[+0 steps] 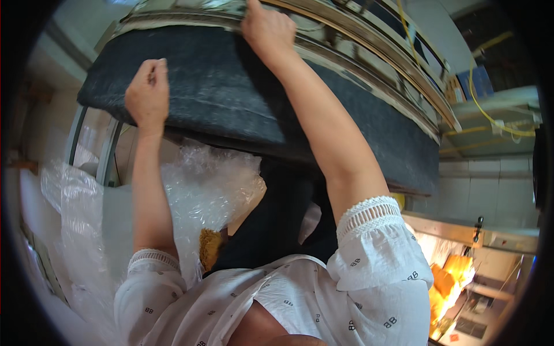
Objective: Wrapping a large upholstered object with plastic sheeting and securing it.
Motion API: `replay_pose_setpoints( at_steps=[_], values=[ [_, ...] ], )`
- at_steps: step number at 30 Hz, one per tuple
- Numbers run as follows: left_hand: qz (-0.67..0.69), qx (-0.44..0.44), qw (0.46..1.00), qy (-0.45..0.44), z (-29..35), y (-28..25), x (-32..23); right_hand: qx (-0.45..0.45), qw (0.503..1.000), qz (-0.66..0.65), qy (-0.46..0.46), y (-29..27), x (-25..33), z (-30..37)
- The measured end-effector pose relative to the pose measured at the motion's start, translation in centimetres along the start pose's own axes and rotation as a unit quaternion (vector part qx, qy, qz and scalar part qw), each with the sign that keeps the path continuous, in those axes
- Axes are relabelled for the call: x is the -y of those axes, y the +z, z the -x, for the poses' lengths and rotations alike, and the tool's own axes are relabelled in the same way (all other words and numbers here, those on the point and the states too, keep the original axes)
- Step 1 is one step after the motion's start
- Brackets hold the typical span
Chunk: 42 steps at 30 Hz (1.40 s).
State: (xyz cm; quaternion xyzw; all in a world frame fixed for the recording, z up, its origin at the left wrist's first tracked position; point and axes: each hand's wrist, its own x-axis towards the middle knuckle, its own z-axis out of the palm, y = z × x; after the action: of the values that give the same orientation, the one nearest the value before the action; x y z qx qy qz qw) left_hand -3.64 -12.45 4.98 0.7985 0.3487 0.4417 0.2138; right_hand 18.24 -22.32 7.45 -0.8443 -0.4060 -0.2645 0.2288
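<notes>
A long bench-like machine spans the upper part of the head view, its front covered by dark, worn sheeting (202, 86). Above that cover my left hand (147, 95) is closed, thumb and fingers drawn together; whatever they pinch, if anything, is too small to make out. Farther away and to the right, my right hand (268, 30) is closed at the long metal rails (352, 32) of the machine. Its fingertips reach the upper edge of the picture, so what they hold is hidden.
Crumpled clear plastic sheeting (210, 179) hangs below the machine at left, beside a metal leg (108, 153). A brown fluffy piece (210, 249) lies near my lap. At right are a yellow cable (474, 92), a blue box (475, 82) and brightly lit orange material (453, 279).
</notes>
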Motion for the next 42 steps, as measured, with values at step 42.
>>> replay_pose_setpoints(
  at_steps=[42],
  values=[
    [-0.098, 0.077, 0.99, 0.063, -0.9, -0.5, 4.6, -0.045, 0.929, 0.015, 0.367, -25.5, -41.2, 21.8]
  ],
)
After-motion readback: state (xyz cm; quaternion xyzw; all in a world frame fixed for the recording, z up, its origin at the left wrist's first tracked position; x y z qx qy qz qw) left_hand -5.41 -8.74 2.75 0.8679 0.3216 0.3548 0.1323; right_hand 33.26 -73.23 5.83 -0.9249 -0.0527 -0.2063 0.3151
